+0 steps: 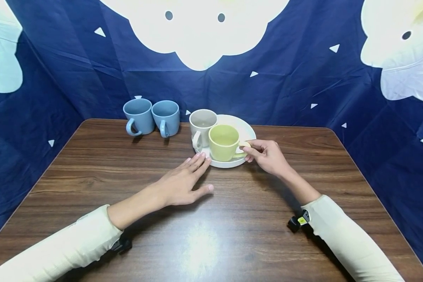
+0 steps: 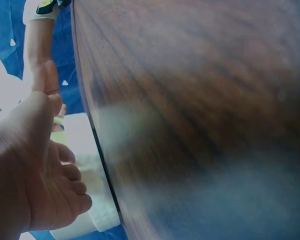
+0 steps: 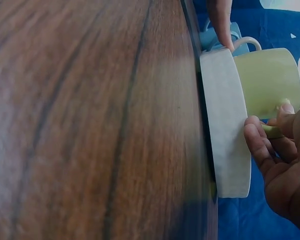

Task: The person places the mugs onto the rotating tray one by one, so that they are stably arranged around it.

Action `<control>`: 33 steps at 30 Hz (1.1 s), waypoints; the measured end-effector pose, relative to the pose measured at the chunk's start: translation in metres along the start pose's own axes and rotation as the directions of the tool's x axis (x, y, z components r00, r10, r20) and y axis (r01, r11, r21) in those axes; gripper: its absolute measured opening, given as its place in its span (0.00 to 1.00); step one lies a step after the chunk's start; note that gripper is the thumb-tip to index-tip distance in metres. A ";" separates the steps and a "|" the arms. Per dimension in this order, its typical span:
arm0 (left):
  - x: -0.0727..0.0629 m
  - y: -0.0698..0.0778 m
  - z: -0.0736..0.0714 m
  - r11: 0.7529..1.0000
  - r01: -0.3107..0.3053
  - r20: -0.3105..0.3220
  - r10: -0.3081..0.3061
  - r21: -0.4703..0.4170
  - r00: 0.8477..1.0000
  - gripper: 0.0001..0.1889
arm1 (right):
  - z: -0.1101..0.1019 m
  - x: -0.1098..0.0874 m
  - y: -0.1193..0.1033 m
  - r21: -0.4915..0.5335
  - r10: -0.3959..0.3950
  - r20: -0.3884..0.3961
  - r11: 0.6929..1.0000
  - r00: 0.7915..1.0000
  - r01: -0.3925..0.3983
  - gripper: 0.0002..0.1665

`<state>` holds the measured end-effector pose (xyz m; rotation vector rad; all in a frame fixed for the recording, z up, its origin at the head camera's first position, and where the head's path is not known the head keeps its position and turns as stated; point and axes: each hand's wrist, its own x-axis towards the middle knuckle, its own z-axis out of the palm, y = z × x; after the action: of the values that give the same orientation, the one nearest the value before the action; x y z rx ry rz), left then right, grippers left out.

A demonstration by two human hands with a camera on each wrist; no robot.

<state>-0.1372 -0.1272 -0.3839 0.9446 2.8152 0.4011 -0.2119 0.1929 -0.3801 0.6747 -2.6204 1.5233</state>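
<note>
My right hand (image 1: 266,156) pinches the handle of a yellow-green mug (image 1: 223,147), which sits upright at the front of a white plate (image 1: 248,129) with a raised rim. In the right wrist view, the thumb and fingers close round that mug's handle (image 3: 272,131). A light grey mug (image 1: 201,125) stands behind and to the left of it, over the plate's left part, its handle facing forward. My left hand (image 1: 183,182) is stretched out palm down, fingertips right at the plate's front left rim. Its fingers are extended and hold nothing.
Two blue mugs (image 1: 139,117) stand side by side at the table's back edge, left of the plate, handles toward me. Behind the brown wooden table (image 1: 155,250) hangs a dark blue cloth (image 1: 74,58) with white cloud shapes.
</note>
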 end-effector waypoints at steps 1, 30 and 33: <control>0.000 0.000 0.000 1.000 0.000 0.004 0.000 0.003 1.000 0.48 | 0.000 0.000 0.000 0.002 0.003 0.001 1.000 1.000 -0.003 0.14; -0.004 -0.002 -0.002 1.000 -0.007 -0.005 0.007 -0.029 1.000 0.43 | -0.017 -0.005 0.001 -0.031 0.076 0.106 0.997 0.991 -0.073 0.23; -0.006 -0.003 -0.001 1.000 -0.017 -0.021 0.016 -0.026 1.000 0.42 | -0.026 -0.007 0.003 -0.065 0.096 0.090 0.994 0.991 -0.090 0.23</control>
<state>-0.1344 -0.1331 -0.3832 0.9647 2.8147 0.4515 -0.2119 0.2185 -0.3708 0.6430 -2.7917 1.4627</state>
